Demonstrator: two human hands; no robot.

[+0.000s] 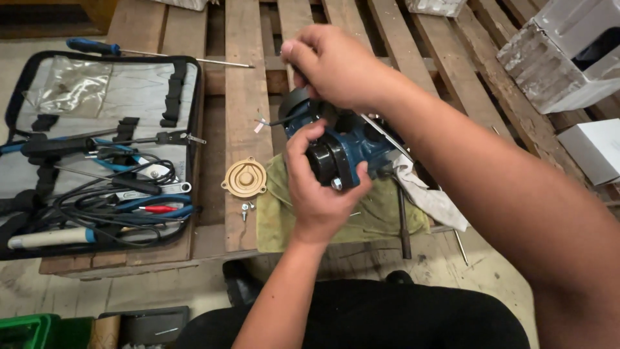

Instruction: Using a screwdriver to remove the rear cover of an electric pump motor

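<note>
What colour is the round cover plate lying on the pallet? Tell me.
Tan-gold cover plate, clearest in the head view.

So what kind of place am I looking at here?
Probably a repair workshop. An open tool case with pliers and cables lies on a wooden pallet used as a bench, and both hands hold a blue machine part over a green rag.

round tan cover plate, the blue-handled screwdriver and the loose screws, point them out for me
round tan cover plate (244, 177), head view, on its raised centre
blue-handled screwdriver (93, 46), head view, on the blue handle
loose screws (246, 208), head view, on the pair lying on the plank below the plate
</note>
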